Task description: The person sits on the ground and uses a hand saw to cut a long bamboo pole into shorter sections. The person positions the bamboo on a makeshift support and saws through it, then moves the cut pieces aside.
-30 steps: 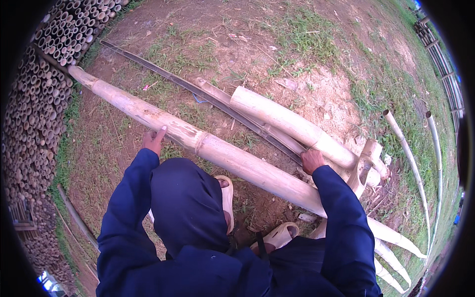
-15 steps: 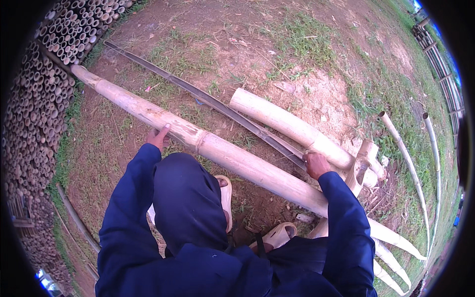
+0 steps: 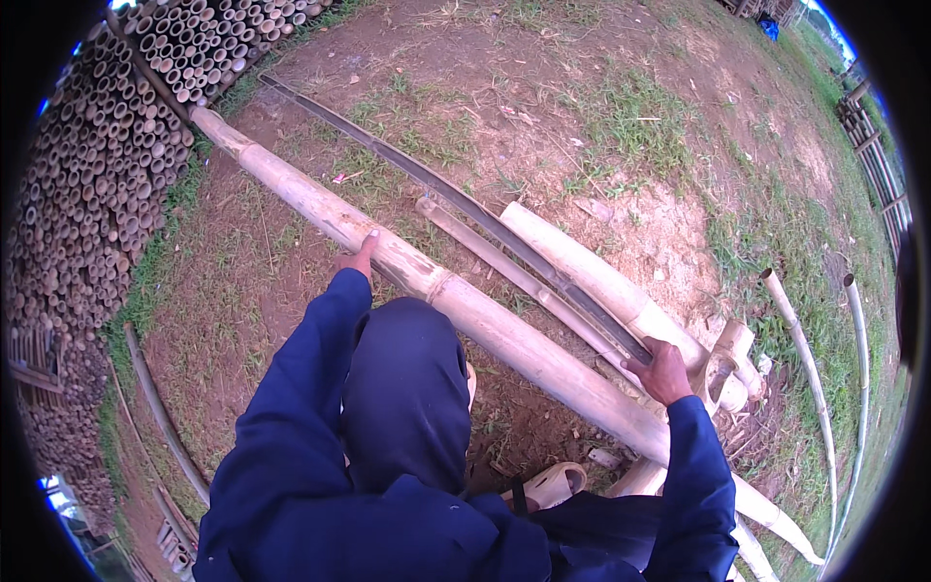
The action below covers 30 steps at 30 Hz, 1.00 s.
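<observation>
The left hand lies on the long bamboo pole, partly hidden, so I cannot tell its grip; just beyond, the right hand grasps the dark split bamboo's near end.

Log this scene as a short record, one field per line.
Left hand: on the long pole, thumb on top
Right hand: gripping the near end of the dark strip
Between pole and dark strip: pale strip
Beyond dark strip: short pole
Far left: stacked bamboo
Ground: soil, grass
</observation>
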Available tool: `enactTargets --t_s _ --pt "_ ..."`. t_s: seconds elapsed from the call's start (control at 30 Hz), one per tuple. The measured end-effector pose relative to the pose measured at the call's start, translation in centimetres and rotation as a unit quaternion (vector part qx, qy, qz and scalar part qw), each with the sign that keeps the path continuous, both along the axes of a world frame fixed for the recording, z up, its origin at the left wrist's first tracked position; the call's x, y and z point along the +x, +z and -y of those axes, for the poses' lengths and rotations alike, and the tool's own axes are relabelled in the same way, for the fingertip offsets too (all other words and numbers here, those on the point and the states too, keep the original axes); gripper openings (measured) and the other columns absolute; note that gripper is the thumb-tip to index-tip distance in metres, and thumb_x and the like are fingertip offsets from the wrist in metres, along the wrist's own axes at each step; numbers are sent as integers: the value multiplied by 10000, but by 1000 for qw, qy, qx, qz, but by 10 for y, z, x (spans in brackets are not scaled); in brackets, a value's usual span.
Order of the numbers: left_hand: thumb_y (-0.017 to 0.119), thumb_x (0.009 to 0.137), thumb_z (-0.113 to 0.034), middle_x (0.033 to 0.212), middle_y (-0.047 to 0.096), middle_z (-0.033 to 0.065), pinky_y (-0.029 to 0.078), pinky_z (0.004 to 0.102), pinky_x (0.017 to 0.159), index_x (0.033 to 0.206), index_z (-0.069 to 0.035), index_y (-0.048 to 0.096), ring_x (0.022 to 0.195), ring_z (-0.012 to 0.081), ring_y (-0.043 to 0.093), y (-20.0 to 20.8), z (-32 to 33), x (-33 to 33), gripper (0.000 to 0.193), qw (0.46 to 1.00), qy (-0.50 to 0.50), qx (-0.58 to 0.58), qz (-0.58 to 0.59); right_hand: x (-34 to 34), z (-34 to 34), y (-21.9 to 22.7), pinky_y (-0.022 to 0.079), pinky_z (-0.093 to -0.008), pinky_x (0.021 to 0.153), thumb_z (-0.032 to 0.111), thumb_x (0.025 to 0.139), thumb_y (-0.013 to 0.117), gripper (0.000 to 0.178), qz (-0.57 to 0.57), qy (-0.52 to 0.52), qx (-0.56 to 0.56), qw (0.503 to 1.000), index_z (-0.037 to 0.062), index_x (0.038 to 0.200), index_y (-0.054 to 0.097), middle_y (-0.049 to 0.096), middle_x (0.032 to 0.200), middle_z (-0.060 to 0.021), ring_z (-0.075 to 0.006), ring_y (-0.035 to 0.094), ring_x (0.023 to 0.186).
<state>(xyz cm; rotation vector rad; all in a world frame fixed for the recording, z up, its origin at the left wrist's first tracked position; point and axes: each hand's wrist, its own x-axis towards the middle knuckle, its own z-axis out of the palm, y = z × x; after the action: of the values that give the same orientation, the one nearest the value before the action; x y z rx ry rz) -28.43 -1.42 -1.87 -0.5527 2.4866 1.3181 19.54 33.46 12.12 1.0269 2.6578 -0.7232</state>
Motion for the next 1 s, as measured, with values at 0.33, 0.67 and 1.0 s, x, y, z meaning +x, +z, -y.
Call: enactTargets --t_s 0.33,0.67,1.0 --pt "643 846 -721 1139 677 229 603 443 754 1455 45 396 981 338 708 98 -95 29 1009 918 -214 287 169 40 80 50 493 -494 618 53 828 667 136 -141 -51 250 956 86 926 578 659 814 -151 -399 657 731" --pt "639 971 -449 921 708 165 602 359 559 1124 -20 564 715 262 736 122 -80 70 462 873 -188 437 108 120 122 43 503 -486 640 49 770 738 214 -200 -60 235 949 74 961 644 668 829 -179 -422 657 727" --pt "699 934 -426 774 710 167 569 333 445 1098 -2 537 553 240 704 138 -45 44 483 941 -124 312 53 87 137 65 490 -457 691 196 828 791 318 -240 -8 200 950 54 1096 695 642 859 -155 -365 640 775"
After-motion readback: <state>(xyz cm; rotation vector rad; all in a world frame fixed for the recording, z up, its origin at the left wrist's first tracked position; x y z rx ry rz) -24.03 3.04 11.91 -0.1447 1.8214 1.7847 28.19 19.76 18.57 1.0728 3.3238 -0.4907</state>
